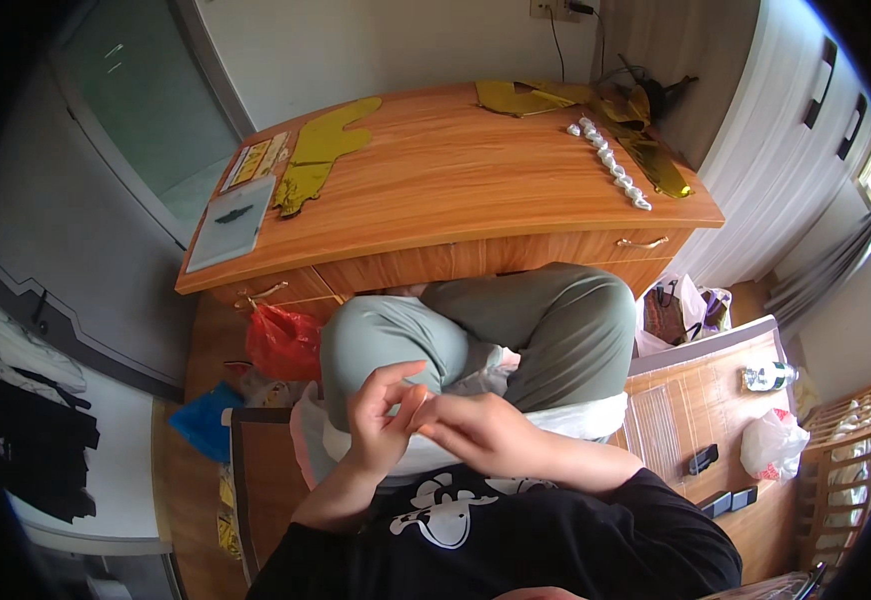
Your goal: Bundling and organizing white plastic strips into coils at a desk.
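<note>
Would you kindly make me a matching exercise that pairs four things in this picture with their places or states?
Things:
1. Red bag
2. Bottle
3. White pieces
4. Left hand

Places or states:
A. Lying on its side
B. Touching the right hand
C. Mostly in a row on the desk
D. Just below the left drawer handle

Pairs: 1-D, 2-A, 3-C, 4-B

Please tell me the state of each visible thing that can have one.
Left hand: fingers partly bent
Right hand: curled, against left hand; anything held is hidden
White pieces: mostly in a row
Left gold sheet: spread out, near end crinkled
Bottle: lying on its side
Right drawer: looks shut
Red bag: crumpled
</note>
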Tool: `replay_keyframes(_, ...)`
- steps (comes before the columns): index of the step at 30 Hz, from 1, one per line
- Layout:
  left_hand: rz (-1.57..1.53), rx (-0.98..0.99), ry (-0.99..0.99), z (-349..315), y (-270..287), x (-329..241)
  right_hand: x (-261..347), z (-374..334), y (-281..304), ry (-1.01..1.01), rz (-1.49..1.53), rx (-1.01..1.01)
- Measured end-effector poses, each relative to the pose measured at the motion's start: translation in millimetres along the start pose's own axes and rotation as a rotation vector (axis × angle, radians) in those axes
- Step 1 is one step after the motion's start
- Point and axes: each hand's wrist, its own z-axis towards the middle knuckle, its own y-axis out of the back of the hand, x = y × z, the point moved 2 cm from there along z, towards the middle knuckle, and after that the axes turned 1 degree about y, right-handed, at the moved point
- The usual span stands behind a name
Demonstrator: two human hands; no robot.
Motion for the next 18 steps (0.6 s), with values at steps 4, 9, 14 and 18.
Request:
replay_keyframes(4,-0.143,-0.057,0.022,-2,8,-2,-2,7,-1,0.134,-0.095,0.011)
replay_keyframes(9,-0.208,-0.02,0.093,-3,22,-6,-21,15,-5,0.057,-0.076,0.121)
replay_keyframes(14,-0.774,-0.029,0.198,4,23,1,-48,22,1,-0.109,-0.05,0.049)
replay_keyframes(18,0.579,0.081,-0.062,16,31,11,-59,32,12,-0.29,0.293,0.041)
